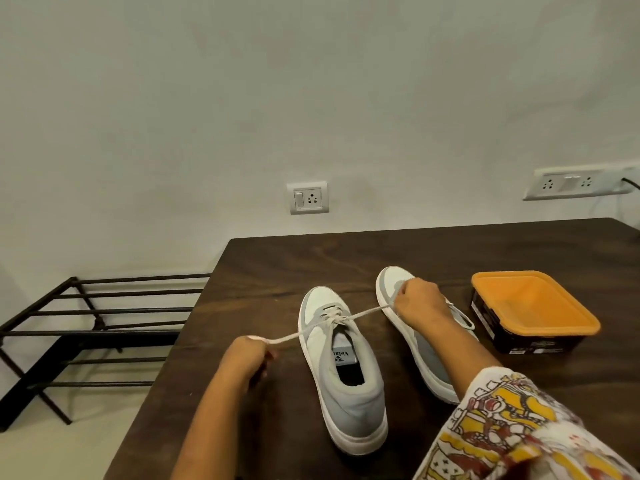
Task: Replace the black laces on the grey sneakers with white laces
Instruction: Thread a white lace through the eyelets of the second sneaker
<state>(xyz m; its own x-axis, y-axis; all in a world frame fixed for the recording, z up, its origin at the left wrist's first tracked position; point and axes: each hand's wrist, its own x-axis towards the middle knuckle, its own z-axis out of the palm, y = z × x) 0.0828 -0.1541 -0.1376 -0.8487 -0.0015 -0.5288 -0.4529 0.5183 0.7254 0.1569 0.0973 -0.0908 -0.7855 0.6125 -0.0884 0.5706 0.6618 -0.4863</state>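
Black metal first, at the far left: passing over a shoe rack [86, 327] on the floor beside the dark wooden table [277, 265], not taking part in the work.

Gripping next, with the left hand [247, 355], one end of the white lace [294, 336], fingers curled round it, and drawing it out to the left, clear of the shoe. Pulling this lace tight across the left sneaker [346, 393], standing upright near the middle of the table, toe toward the wall. Crossing in a tight bunch at the eyelets; possibly filling every row already, but not possible to count them from this angle.

Holding the other end in the right hand [417, 303], fingers closed on it, just above the front of the right sneaker [389, 280], and stretching the lace straight between the two hands. Showing a white loop [464, 318] at the far side of that right sneaker, so probably wearing its new lace already; partly hiding under the forearm, though.

Ending at the right with an orange tub [533, 306], just beside the right sneaker.

Seeing no black lace anywhere, so judging the removal done on both shoes. Judging the work close to the end: still needing to even the two ends and tie the bow on the left sneaker.
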